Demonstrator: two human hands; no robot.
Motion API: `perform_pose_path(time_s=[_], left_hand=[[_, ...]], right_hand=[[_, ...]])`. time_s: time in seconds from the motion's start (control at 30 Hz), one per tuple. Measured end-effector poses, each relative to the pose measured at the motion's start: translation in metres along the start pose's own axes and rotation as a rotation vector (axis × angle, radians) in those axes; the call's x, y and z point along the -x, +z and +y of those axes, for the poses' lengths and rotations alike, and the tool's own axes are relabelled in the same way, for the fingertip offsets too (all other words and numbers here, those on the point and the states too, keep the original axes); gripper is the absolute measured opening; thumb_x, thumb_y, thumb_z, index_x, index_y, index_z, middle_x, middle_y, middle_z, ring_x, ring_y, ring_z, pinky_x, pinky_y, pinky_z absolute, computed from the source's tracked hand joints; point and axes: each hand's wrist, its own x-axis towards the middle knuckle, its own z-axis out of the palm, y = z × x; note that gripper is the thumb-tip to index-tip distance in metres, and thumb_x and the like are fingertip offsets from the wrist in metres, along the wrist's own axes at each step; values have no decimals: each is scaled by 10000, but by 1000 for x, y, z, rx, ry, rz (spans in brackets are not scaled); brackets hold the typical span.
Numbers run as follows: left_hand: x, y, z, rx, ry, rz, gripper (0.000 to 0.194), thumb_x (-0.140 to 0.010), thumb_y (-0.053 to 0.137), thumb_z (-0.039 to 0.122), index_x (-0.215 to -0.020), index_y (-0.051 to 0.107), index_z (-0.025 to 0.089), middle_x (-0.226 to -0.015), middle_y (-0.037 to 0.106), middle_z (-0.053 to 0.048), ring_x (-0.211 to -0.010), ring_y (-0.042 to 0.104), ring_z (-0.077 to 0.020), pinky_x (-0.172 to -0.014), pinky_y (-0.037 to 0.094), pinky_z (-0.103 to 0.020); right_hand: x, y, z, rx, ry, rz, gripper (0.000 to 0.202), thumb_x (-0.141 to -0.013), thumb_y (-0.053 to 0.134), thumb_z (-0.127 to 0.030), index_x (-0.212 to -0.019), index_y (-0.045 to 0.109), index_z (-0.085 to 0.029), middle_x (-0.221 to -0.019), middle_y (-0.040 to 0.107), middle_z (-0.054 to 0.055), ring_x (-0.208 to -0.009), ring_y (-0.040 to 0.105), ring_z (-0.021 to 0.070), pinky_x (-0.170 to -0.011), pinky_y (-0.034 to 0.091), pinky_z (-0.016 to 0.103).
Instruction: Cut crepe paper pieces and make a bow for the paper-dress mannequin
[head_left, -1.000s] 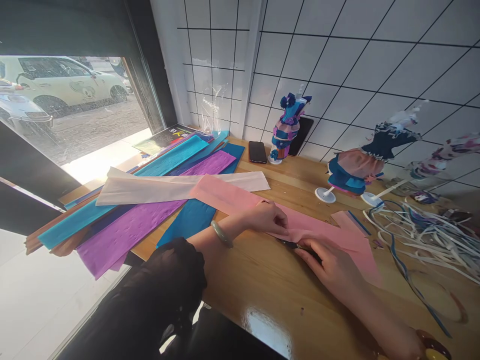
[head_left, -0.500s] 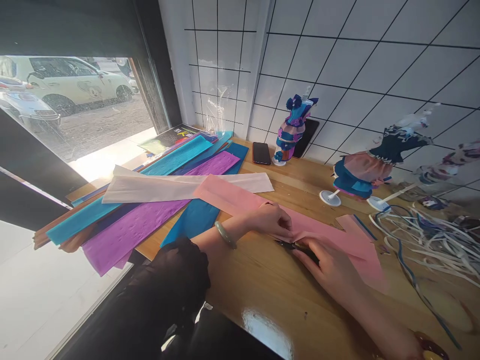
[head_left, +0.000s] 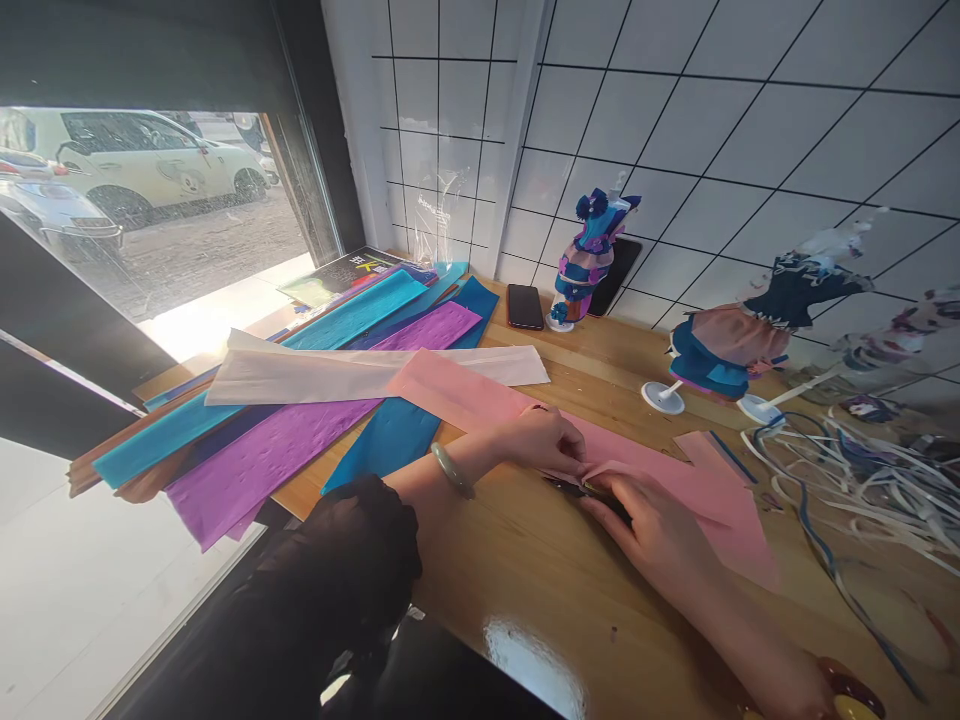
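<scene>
A plain pink strip point(head_left: 637, 450) lies toward four o'clock; around nine, an off-white strip point(head_left: 315, 378), a purple strip point(head_left: 277, 450), a turquoise strip point(head_left: 364, 308). The desk point(head_left: 487, 560) is wood-brown, the wall point(head_left: 675, 120) white, black-gridded. At three, the hazy dress point(head_left: 750, 330) seems navy, peach, blue.

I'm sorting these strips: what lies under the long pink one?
At its left end, the pink strip overlaps the pale strip; the dark blue strip and wooden table show along its edges. Anything fully covered by it cannot be seen.
</scene>
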Motion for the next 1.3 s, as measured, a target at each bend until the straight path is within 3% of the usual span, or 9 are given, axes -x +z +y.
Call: perform_pose_path(time_s=[0.43, 0.63, 0.8, 0.9, 1.3], left_hand=[[1, -2, 1, 26, -1, -12, 255, -752, 569, 415, -778, 651, 175, -713, 640, 20, -727, 532, -105, -651, 365, -206], [7, -18, -8, 17, -59, 10, 285, -758, 558, 393, -943, 651, 197, -901, 669, 0, -762, 573, -115, -648, 391, -203], [10, -29, -14, -62, -125, -54, 268, -690, 621, 432, -788, 673, 189, -777, 668, 1, -685, 568, -123, -589, 379, -213], [10, -28, -16, -87, -118, -63, 207, -664, 645, 373, -745, 666, 184, -732, 656, 8, -652, 555, -116, -559, 363, -210], [11, -30, -16, -63, -118, -91, 189, -659, 631, 321, -787, 681, 192, -781, 665, 12, -700, 570, -114, -589, 382, -198]], right_hand=[[1, 1, 1, 22, -1, 2, 233, -890, 427, -390, -985, 559, -223, -1033, 650, 38, -978, 590, 206, -811, 476, 348], [5, 2, 3, 21, 59, -25, 287, -882, 425, -429, -1025, 548, -213, -1020, 664, 48, -948, 610, 217, -788, 494, 361], [4, 2, 1, 10, 88, -33, 315, -881, 415, -455, -1030, 552, -215, -1018, 672, 52, -936, 623, 220, -772, 505, 362], [1, 2, -1, -3, 87, -47, 314, -882, 409, -449, -1048, 549, -222, -1020, 677, 49, -943, 626, 222, -764, 511, 362], [-4, 1, -5, -17, 54, -52, 287, -887, 412, -421, -1041, 541, -217, -1033, 671, 48, -933, 633, 213, -750, 518, 348]])
